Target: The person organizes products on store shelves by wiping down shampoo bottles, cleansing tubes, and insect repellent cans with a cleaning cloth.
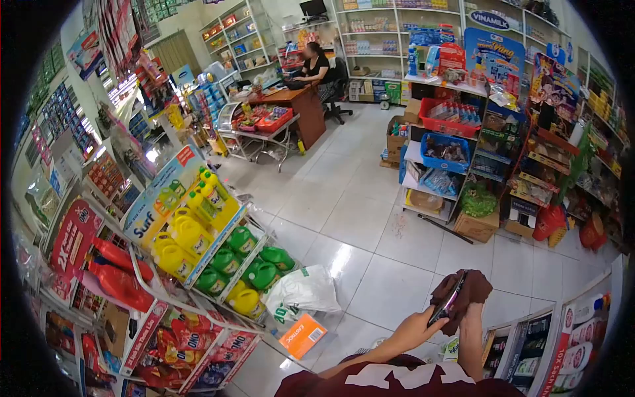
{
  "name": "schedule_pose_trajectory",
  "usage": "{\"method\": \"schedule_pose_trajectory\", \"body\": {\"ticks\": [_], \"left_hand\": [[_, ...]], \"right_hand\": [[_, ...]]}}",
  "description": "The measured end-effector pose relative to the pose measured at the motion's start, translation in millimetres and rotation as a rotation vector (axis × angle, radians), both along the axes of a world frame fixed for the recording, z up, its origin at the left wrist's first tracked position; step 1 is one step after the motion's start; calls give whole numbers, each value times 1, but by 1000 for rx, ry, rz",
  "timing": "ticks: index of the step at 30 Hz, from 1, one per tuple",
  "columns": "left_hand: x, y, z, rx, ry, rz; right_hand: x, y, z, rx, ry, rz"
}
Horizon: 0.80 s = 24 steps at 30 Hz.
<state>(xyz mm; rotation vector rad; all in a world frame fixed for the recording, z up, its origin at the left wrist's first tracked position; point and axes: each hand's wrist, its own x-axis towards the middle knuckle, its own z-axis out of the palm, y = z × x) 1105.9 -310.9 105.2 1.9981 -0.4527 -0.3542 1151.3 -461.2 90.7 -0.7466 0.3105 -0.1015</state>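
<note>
Lower right of frame: left hand [421,329] has its grip closed on the low end of a slim dark item [451,302] w/ a shiny side; item tilts up & right, too small/angled to ID. Brown cloth [476,286] sits right behind & beside it, draped over right hand [472,319], whose fingers are mostly hidden, so can't tell how far that grip is closed. Low-end hold prob leaves most of the item's length uncovered; cloth prob gives it a soft backing, w/ the right hand bearing it from below.

Lower left, yellow bottles [193,233] stand above green bottles [263,273] on a tiered rack, prob stepped so each row shows. White bag [305,291] is on the floor by the rack's foot, prob b/c it's bulky, w/ an orange box [303,336] just below it in frame.

Upper centre, a person [316,66] sits at a brown worktop [308,119]. Right side, red basket [450,126] is above blue basket [445,159], prob to keep small loose goods sorted
</note>
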Motion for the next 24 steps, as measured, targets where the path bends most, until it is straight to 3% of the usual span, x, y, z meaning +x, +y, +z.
{"method": "schedule_pose_trajectory", "body": {"ticks": [3, 4, 5, 7, 9, 12, 14, 17, 18, 19, 21, 22, 23, 24], "left_hand": [[5, 0, -5, -216, 39, 20], [12, 5, -8, -117, 163, 8], [16, 9, -5, -222, -75, 151], [23, 14, 1, -424, -549, 442], [37, 17, -3, -675, -539, 533], [42, 23, 3, -610, -625, 483], [42, 28, 3, -564, -588, 464], [40, 42, 1, -479, -511, 435], [39, 47, 2, -498, -442, 420], [39, 51, 4, -520, -372, 407], [41, 73, 11, -631, 302, 234], [47, 76, 17, -588, 247, 215], [50, 82, 23, -803, 489, 183], [50, 85, 21, -850, 502, 221]], "right_hand": [[11, 10, 30, -52, 11, 214], [2, 16, 49, -40, -59, 264], [0, 28, 61, -76, -102, 209], [7, 34, 32, 114, -170, 125], [6, 48, 27, 55, -201, 186], [-6, 62, -12, -1304, -439, 287], [-15, 80, -6, -347, -179, 299], [-21, 83, 14, -556, -244, 374], [-24, 80, 29, -379, -143, 489], [-26, 80, 30, -445, -172, 579], [-30, 83, 28, -574, -237, 762], [-30, 92, 12, -303, -4, 752], [-32, 92, 7, -382, -35, 750], [-33, 96, 13, -459, -70, 756]]}}
